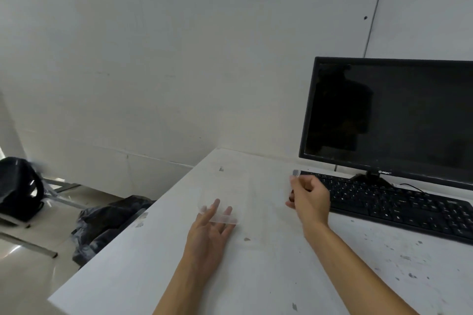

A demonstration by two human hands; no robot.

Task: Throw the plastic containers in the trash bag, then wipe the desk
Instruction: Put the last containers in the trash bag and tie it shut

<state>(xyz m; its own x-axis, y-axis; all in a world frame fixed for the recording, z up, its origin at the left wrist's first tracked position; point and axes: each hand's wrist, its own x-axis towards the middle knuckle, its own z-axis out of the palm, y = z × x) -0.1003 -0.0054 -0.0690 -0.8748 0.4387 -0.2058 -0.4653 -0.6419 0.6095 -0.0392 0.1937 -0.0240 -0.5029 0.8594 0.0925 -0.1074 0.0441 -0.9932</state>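
Observation:
A clear plastic container (231,202) lies on the white desk (179,276), hard to make out against it. My left hand (211,231) is palm down with fingers spread, and its fingertips show through the container's near rim (220,218). I cannot tell whether it grips the rim. My right hand (311,198) is closed in a pinch on the clear plastic's right edge, whose corner (295,173) sticks up above the thumb. A black trash bag (107,227) sits crumpled on the floor against the desk's left edge.
A black keyboard (399,208) and a dark monitor (389,120) fill the desk's right side, just beyond my right hand. The desk surface has grey stains and scuffs. A black bag (19,188) rests on a low frame at far left. A white wall stands behind.

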